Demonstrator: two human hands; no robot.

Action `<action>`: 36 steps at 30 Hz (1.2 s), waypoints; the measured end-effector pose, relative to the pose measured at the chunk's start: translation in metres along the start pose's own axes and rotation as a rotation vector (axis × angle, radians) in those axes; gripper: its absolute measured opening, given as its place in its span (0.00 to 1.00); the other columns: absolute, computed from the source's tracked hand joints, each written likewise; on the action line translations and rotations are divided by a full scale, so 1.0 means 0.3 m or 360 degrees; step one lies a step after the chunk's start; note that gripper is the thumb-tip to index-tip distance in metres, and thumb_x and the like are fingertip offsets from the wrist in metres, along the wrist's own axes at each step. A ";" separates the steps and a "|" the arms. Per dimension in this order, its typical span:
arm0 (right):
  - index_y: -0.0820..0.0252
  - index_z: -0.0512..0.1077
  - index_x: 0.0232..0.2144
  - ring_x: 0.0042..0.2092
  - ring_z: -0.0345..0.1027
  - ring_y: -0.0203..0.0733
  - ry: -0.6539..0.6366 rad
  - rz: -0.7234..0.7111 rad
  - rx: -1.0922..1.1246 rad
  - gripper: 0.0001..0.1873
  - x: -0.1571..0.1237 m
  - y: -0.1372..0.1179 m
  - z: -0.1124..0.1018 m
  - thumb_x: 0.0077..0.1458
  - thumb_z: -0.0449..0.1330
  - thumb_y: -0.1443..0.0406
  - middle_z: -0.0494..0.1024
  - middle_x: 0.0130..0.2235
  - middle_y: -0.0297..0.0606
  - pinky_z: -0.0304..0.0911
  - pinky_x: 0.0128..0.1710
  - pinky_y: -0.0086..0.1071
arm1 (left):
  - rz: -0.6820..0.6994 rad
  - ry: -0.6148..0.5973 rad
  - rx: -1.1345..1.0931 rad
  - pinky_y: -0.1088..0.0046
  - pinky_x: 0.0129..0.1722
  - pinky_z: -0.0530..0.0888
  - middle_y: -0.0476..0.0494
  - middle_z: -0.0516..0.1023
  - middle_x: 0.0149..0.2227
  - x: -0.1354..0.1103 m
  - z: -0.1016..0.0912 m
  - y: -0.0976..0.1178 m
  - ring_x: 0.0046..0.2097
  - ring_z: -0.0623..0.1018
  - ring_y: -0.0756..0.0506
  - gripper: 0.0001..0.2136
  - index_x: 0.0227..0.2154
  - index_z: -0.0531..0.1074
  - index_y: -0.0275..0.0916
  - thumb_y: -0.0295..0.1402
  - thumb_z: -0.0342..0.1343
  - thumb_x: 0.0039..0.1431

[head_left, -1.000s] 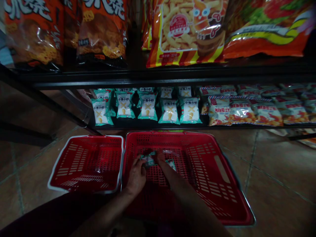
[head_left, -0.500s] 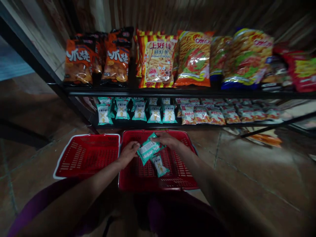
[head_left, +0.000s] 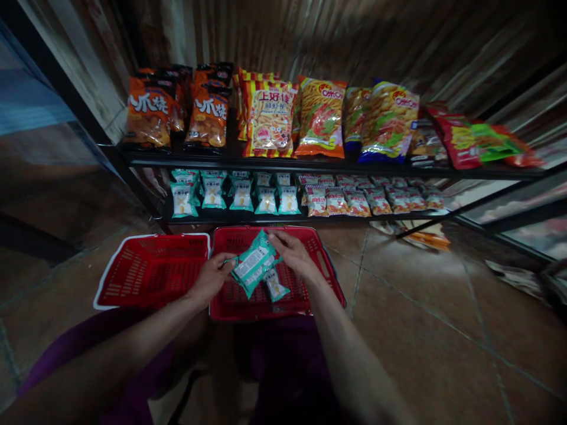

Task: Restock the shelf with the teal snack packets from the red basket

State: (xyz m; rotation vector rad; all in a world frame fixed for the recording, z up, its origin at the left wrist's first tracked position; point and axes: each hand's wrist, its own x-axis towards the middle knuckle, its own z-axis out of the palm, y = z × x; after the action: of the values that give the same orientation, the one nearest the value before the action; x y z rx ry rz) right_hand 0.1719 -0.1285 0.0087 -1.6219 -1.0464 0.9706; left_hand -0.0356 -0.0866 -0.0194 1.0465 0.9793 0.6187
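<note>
My left hand [head_left: 211,282] and my right hand [head_left: 292,255] are both closed on a bunch of small teal-and-white snack packets [head_left: 256,264], held above the right red basket [head_left: 326,273]. One packet [head_left: 277,286] hangs lower from the bunch. The left hand grips the bunch's left end, the right hand its upper right edge. An empty red basket [head_left: 150,271] sits beside it on the left. More of the same teal packets [head_left: 234,193] stand in rows on the low shelf just beyond the baskets.
A black metal rack holds large chip bags [head_left: 270,118] on its upper shelf [head_left: 310,160] and small red-and-white packets [head_left: 367,202] on the lower right. Brown tiled floor [head_left: 420,307] spreads to the right. Loose wrappers [head_left: 425,239] lie under the rack's right end.
Both hands lifted the teal packets up out of the right basket. The view pulled back and up, showing the whole rack and more floor.
</note>
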 end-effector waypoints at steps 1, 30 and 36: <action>0.58 0.76 0.38 0.37 0.69 0.40 -0.0053 0.0006 0.0018 0.23 0.010 0.013 0.006 0.48 0.61 0.49 0.78 0.36 0.36 0.63 0.38 0.33 | 0.0002 0.0023 -0.0011 0.70 0.31 0.75 0.47 0.77 0.30 0.003 -0.009 -0.002 0.33 0.76 0.47 0.19 0.34 0.73 0.36 0.44 0.63 0.41; 0.56 0.77 0.34 0.38 0.71 0.37 -0.0113 0.0465 0.0793 0.21 0.143 0.095 0.020 0.39 0.69 0.52 0.79 0.37 0.33 0.66 0.40 0.32 | 0.0058 0.0228 -0.0090 0.67 0.34 0.77 0.48 0.77 0.30 0.120 -0.034 -0.010 0.32 0.77 0.48 0.19 0.31 0.68 0.37 0.44 0.65 0.40; 0.56 0.77 0.32 0.36 0.71 0.37 -0.0068 0.0411 0.0837 0.19 0.167 0.097 0.052 0.35 0.71 0.54 0.79 0.34 0.33 0.65 0.39 0.32 | 0.0072 0.0175 -0.0080 0.66 0.35 0.77 0.49 0.76 0.30 0.115 -0.045 -0.013 0.33 0.77 0.47 0.18 0.30 0.67 0.37 0.43 0.64 0.41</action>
State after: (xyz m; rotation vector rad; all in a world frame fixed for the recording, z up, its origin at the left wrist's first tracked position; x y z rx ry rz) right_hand 0.1791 -0.0825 -0.0293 -1.3128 -0.5455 1.3273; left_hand -0.0319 -0.0543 -0.0379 1.0007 1.0328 0.7410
